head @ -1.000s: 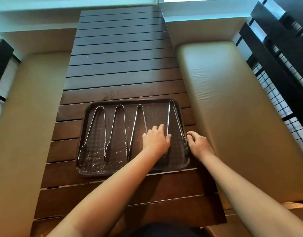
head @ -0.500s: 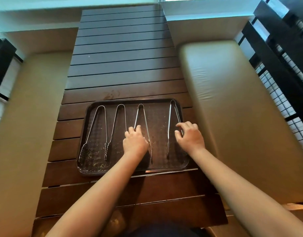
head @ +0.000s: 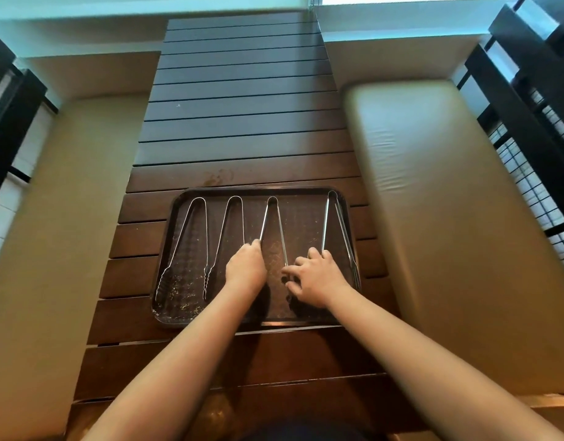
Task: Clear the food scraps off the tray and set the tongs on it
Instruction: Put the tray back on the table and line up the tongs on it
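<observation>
Fingers (head: 293, 271) on third tongs' (head: 273, 230) arm

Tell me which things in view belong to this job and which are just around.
Job: tray, four tongs on it (leftmost, rightmost), crumbs, left hand, right hand.
Just around: slatted table, bench cushions.

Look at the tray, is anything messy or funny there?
Yes. Pale crumbs still speckle the tray, thickest at its near left corner. All four tongs lie on it, so the scraps remain.
</observation>
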{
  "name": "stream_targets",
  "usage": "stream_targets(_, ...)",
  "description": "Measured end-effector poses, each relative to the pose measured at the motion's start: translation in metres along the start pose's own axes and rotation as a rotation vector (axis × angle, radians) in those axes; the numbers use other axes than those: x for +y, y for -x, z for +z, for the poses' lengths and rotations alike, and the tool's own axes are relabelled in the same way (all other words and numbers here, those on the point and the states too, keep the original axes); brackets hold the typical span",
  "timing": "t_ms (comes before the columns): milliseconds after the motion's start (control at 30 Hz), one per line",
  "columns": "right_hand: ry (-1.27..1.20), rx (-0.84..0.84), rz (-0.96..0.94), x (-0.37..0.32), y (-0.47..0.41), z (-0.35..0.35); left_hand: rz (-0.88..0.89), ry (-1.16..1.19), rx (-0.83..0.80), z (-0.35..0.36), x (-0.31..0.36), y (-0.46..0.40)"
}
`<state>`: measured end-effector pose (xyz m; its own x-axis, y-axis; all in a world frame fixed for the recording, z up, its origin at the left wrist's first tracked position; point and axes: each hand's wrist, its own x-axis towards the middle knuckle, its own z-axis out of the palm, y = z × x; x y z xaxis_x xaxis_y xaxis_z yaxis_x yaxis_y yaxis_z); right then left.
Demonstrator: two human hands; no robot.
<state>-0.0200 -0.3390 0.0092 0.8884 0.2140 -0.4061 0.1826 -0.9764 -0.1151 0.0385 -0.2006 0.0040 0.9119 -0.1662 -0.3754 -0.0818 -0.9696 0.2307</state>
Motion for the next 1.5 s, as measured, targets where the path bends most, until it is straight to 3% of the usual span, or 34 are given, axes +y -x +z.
stream_targets(400, -0.07, 0.01, 0.072, 0.016, 0.007, -0.005, 0.033, 0.146, -0.014, 0.004, 0.02, -0.005)
stream_targets(1500, -0.114, 0.048, 0.113, 0.024, 0.005, -0.002, 0.017, 0.206, -0.058, 0.0, 0.027, -0.014)
